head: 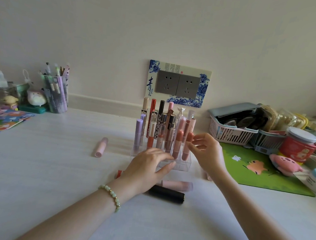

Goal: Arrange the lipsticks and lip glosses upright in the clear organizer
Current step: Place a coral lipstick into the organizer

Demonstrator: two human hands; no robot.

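Mid-counter (55, 168), the clear organizer (183, 165) holds most tubes upright, and the left hand (145, 170) rests straight fingers on its front. Right hand (209, 154) fingers are loose, grasping nothing, just beside an upright coral gloss (185, 155). A pink tube (101, 147) and a black tube (166, 196) lie on the counter.

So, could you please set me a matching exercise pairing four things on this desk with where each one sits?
Things: 1 black tube; 2 clear organizer; 3 pen holder; 4 green mat.
Places: A far left, by the wall; B lying flat beside the left hand; C right of the right hand; D in front of the wall socket.
Pairs: 1-B; 2-D; 3-A; 4-C.
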